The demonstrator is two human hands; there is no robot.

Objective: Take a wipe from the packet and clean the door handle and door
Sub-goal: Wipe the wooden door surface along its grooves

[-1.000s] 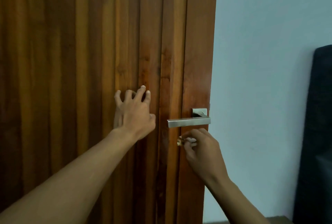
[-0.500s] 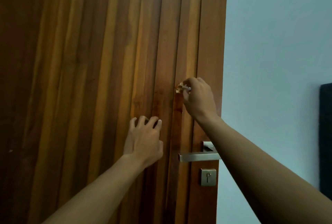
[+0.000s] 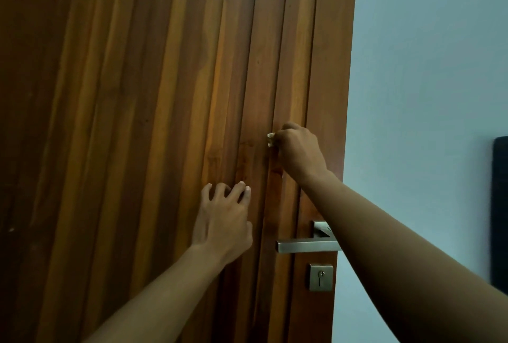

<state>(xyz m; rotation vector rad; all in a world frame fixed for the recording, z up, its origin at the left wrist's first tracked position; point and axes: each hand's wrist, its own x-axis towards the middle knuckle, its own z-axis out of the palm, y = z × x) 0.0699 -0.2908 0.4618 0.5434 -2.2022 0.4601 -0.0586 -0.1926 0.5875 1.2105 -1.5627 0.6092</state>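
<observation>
A tall wooden door (image 3: 154, 122) with vertical ribs fills the left and middle of the head view. My right hand (image 3: 299, 150) grips a small crumpled white wipe (image 3: 270, 140) and holds it against a rib of the door, above the handle. The metal lever handle (image 3: 305, 245) sticks out left from its square plate, partly hidden by my right forearm. My left hand (image 3: 222, 219) touches the door with spread, bent fingertips, left of the handle. The wipe packet is not in sight.
A square metal keyhole plate (image 3: 320, 277) sits below the handle. A pale blue wall (image 3: 426, 81) runs along the door's right edge. A dark object (image 3: 500, 205) stands at the far right edge.
My right hand rose with the wipe from below the handle to well above it. Since half a second ago it has hardly shifted. My left hand stays on the door.
</observation>
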